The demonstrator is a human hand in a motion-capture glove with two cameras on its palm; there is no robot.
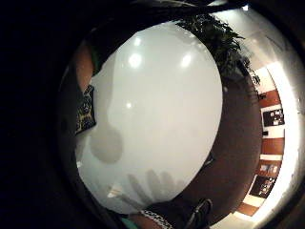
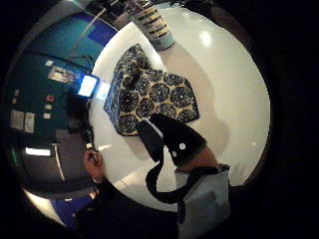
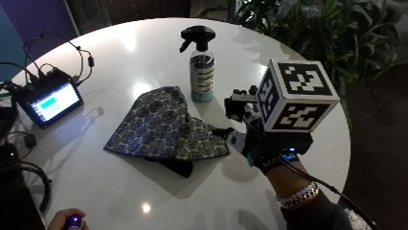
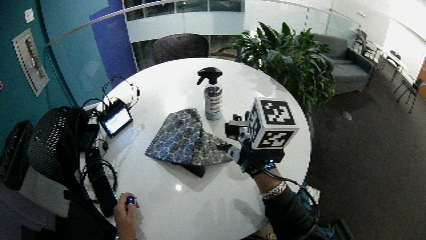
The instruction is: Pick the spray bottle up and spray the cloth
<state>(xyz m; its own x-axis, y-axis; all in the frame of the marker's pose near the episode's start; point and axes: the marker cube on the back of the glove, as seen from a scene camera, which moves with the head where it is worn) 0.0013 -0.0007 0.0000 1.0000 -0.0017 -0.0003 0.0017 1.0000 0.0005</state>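
Note:
A clear spray bottle (image 3: 202, 72) with a black trigger head stands upright on the round white table (image 3: 134, 52). Just in front of it lies a blue patterned cloth (image 3: 164, 127), folded and rumpled. My gloved right hand (image 3: 254, 141) hovers over the table at the cloth's right edge, short of the bottle, and holds nothing. In the thumb side palm view the black thumb (image 2: 172, 139) points at the cloth (image 2: 149, 94), with the bottle (image 2: 154, 22) beyond it. The little finger side palm view shows bare table (image 1: 162, 109) with shadows of straight fingers, and a corner of the cloth (image 1: 86, 109).
A small screen device (image 3: 48, 100) with cables sits at the table's left edge. The person's bare hand (image 3: 67, 220) holds a small object at the near left edge. A leafy plant (image 3: 319, 28) stands behind the table on the right.

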